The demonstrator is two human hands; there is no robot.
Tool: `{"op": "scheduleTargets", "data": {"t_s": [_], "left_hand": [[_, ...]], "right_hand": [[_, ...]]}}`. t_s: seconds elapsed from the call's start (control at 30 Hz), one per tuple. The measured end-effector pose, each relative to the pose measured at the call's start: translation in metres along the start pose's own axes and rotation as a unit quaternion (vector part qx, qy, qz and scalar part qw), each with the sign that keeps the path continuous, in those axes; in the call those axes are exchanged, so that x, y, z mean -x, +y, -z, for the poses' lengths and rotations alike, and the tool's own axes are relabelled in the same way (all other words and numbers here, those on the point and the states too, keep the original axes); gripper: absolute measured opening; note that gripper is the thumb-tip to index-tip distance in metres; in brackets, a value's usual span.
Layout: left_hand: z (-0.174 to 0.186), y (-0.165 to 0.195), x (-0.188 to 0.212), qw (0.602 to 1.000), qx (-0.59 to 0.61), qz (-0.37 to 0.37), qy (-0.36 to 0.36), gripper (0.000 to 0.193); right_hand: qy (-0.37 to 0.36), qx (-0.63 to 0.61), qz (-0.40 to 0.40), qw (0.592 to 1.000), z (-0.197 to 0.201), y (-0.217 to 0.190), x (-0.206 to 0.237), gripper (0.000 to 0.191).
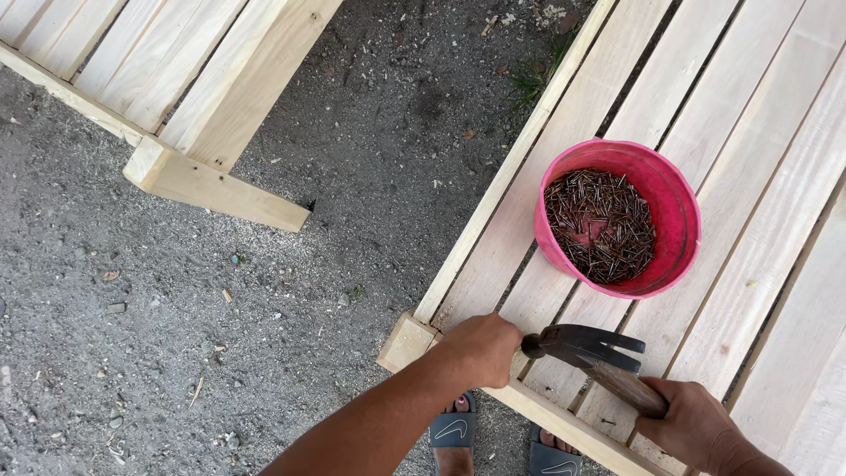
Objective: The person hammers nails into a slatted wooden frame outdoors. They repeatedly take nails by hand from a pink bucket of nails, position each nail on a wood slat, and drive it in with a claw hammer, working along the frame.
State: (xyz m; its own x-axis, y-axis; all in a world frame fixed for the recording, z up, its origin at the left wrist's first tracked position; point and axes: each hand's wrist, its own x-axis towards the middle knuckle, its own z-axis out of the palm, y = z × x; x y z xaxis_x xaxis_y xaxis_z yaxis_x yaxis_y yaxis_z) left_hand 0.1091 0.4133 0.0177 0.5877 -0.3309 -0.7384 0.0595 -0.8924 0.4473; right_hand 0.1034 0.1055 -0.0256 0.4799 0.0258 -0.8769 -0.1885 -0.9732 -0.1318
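Note:
My right hand (696,423) grips the wooden handle of a claw hammer (586,346), whose dark head lies low over the slats near the pallet's corner. My left hand (480,348) is closed at that corner, right beside the hammer's striking face; what its fingers pinch is hidden. A pink bucket (671,207) holding several dark nails stands on the slats just beyond the hammer. The pale wooden pallet (749,264) fills the right side of the head view.
A second pale wooden pallet (176,79) lies at the top left. Grey gravel ground (176,335) spreads between them. My feet in dark sandals (454,432) show at the bottom edge below the pallet's corner.

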Motion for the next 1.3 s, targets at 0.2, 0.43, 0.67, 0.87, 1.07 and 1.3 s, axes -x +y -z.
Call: {"op": "scheduleTargets", "data": {"t_s": [0.2, 0.43, 0.67, 0.87, 1.07, 1.3], "left_hand": [[-0.007, -0.005, 0.009, 0.997, 0.059, -0.022, 0.055, 0.022], [0.003, -0.023, 0.000, 0.981, 0.160, -0.019, 0.107, 0.019], [0.005, -0.029, -0.014, 0.980, 0.090, 0.019, 0.179, 0.042], [0.007, -0.028, -0.015, 0.977, 0.118, 0.044, 0.170, 0.044], [0.010, -0.026, -0.011, 0.975, 0.116, 0.046, 0.183, 0.044], [0.008, -0.025, -0.013, 0.975, 0.134, 0.069, 0.166, 0.038]], "right_hand": [[-0.018, 0.023, -0.022, 0.999, 0.001, -0.002, 0.000, 0.053], [0.021, 0.019, 0.003, 1.000, 0.003, -0.009, 0.014, 0.051], [0.013, 0.001, 0.002, 1.000, 0.011, -0.019, 0.031, 0.040], [-0.003, -0.051, 0.032, 0.998, 0.004, -0.032, 0.039, 0.025], [-0.019, -0.061, 0.053, 0.997, -0.002, -0.032, 0.023, 0.035], [-0.022, -0.202, 0.108, 0.973, -0.022, -0.004, 0.007, 0.030]]}}
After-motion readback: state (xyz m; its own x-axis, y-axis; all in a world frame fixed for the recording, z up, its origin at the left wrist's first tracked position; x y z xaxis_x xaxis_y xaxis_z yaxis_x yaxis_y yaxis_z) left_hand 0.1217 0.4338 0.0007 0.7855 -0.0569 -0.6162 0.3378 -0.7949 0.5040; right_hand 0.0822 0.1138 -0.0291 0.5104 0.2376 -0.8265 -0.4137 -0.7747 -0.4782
